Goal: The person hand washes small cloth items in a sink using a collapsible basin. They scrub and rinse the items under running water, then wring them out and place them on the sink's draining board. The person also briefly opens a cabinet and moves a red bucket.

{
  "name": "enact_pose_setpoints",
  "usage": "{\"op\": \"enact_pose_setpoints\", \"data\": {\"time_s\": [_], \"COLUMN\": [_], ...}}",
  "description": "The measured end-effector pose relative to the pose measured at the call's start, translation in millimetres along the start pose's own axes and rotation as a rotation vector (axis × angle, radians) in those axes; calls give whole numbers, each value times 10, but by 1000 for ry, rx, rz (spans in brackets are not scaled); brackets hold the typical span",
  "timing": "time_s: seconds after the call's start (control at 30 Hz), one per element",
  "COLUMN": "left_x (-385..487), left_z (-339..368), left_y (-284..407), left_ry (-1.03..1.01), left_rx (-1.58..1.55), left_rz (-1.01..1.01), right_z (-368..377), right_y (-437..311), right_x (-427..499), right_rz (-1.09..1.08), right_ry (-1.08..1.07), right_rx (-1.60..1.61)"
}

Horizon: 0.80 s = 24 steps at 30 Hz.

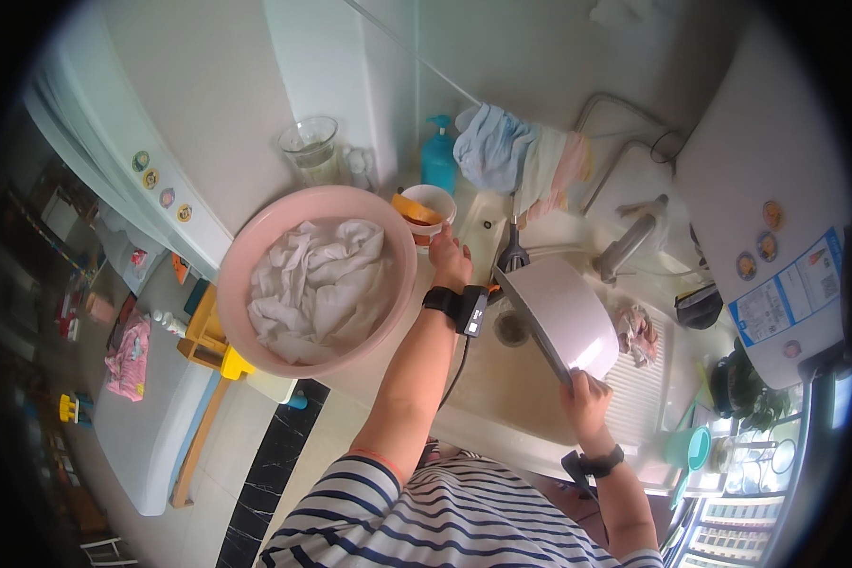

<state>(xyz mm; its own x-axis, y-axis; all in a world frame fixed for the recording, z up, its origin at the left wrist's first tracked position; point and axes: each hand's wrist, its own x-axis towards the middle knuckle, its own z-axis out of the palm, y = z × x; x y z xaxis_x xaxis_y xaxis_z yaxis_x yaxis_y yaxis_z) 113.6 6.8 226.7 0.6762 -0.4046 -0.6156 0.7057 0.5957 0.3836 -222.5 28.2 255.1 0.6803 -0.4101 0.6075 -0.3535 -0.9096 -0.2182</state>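
Note:
My right hand (586, 401) grips the rim of a pale lavender basin (564, 312), which is tipped on its side over the sink (511, 383). My left hand (451, 259) reaches to a white tub (437, 199) that has an orange object (417, 211) in its mouth. The fingertips are at the tub's near side; whether they grip it is unclear. Left of that hand stands a round pink basin (231, 284) holding wet-looking white cloth (319, 284). The basin's inside is hidden from view.
Behind the tub are a blue pump bottle (438, 160) and a glass jar (311, 149). Small cloths (500, 149) hang above the sink near the faucet (628, 241). A crumpled cloth (637, 335) lies on the ribbed washboard (642, 397), with a green dipper (689, 447) beyond.

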Motion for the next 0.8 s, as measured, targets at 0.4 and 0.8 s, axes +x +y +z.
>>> {"op": "enact_pose_setpoints", "data": {"time_s": [0.4,0.8], "left_x": [-81,-1479], "left_z": [-332,-1012], "left_y": [-187,-557], "left_ry": [-76,-500], "left_rx": [85,270], "left_rz": [273,-114], "right_z": [-39,232], "right_y": [-155,413], "right_x": [-96,-360], "right_rz": [572,948], "right_ry": [174,383], "right_rx": [142,823]}}
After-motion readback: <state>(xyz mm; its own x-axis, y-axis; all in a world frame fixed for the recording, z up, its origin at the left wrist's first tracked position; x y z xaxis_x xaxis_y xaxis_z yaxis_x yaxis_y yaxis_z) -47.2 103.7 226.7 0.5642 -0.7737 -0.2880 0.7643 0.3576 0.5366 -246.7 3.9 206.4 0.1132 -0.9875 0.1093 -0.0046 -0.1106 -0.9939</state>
